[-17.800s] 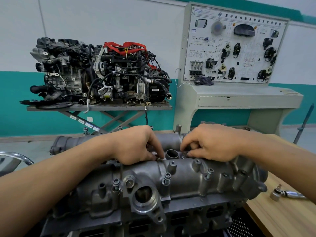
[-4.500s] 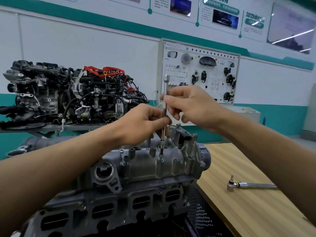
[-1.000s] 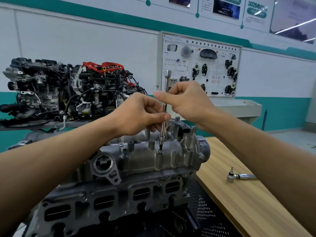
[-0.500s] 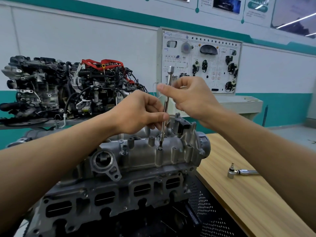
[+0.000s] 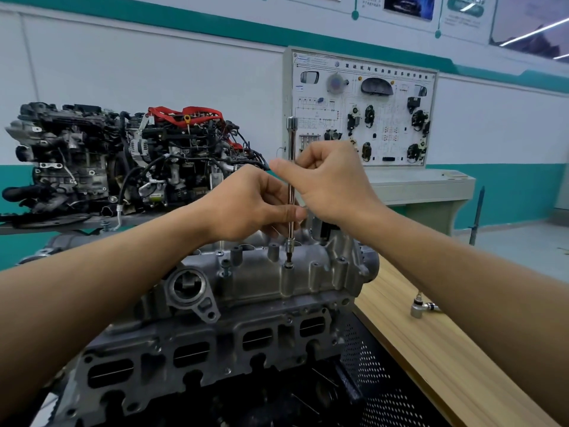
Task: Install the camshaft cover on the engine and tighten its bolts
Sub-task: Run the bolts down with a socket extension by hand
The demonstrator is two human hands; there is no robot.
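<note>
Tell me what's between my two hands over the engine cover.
A thin metal rod stands upright between the left hand and right hand, both pinching it; its lower tip sits on a bolt in the cover. Seen in the head view.

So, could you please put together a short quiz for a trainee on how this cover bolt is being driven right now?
1. True or false: the ratchet is fitted to the extension bar.
2. Of the left hand and the right hand, which pinch the extension bar? A) left only B) right only C) both
3. Fill in: the bar's lower end sits on a ____ in the camshaft cover.
Key: 1 false, the ratchet lies apart on the wooden bench; 2 C; 3 bolt.
</note>
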